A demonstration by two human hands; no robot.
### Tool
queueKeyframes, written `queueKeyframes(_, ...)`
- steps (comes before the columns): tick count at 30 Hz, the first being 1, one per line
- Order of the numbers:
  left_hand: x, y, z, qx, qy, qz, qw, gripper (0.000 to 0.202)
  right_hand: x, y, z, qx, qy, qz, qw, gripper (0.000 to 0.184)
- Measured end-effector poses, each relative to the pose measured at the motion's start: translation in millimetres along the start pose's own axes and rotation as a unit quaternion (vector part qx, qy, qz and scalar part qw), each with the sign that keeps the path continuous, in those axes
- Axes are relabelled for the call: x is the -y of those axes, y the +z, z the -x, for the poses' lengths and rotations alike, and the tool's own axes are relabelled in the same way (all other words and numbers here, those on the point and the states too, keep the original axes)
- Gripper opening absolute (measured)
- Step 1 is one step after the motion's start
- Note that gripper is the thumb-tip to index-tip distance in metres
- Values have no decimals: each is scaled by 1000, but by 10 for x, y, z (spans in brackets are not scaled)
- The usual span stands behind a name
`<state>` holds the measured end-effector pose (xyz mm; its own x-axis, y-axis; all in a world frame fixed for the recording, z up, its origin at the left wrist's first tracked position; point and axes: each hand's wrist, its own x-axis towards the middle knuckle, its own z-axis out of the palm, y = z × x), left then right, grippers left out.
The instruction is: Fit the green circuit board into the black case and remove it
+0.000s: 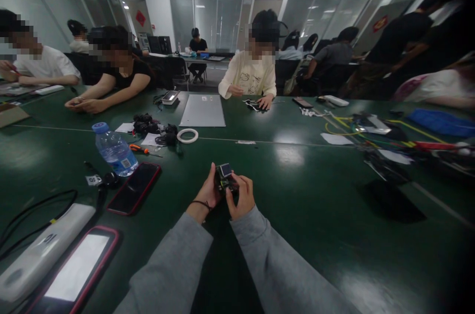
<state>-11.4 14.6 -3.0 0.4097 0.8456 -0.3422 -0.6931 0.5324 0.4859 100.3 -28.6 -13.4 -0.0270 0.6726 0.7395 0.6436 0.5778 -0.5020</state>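
Note:
Between my two hands, above the green table [289,225], is a small dark circuit board [224,183] with a little square screen or chip on its upper side. My left hand [207,194] grips it from the left, thumb pointing up along its edge. From the right, the fingers and thumb of my right hand [242,197] pinch the board's near right side. What lies under the board is hidden by my fingers. A dark band circles my left wrist, and grey sleeves cover both forearms.
Left of my hands lie a red-edged phone [134,189], a water bottle [115,148], a white power bank [44,252] and a lit phone [79,269]. Ahead are an orange screwdriver [143,149], black cables, a tape roll [187,135] and a grey laptop [203,111]. A person [256,66] sits opposite.

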Motion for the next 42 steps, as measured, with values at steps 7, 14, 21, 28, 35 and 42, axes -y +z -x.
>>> queueKeyframes(7, -2, 8, 14, 10, 15, 15, 1000, 62, 93, -56, 2, -32, -96, 97, 990, 27)
queueKeyframes(14, -20, 16, 48, 13, 11, 39, 999, 59, 87, -8, -6, 9, -134, 112, 985, 30)
queueKeyframes(21, -4, 20, 52, 3, 30, 41, 999, 58, 22, -17, -33, 19, -126, 83, 988, 32)
queueKeyframes(28, 5, -1, 49, -6, 62, 37, 997, 51, -14, -37, -42, 44, -101, 86, 990, 38)
queueKeyframes(35, -1, 34, 83, 22, 75, 32, 996, 44, -111, -45, -42, 31, -81, 84, 993, 44)
queueKeyframes(42, 32, 82, 86, 19, 71, -26, 997, 45, -149, -25, -35, -12, -24, 38, 999, 52)
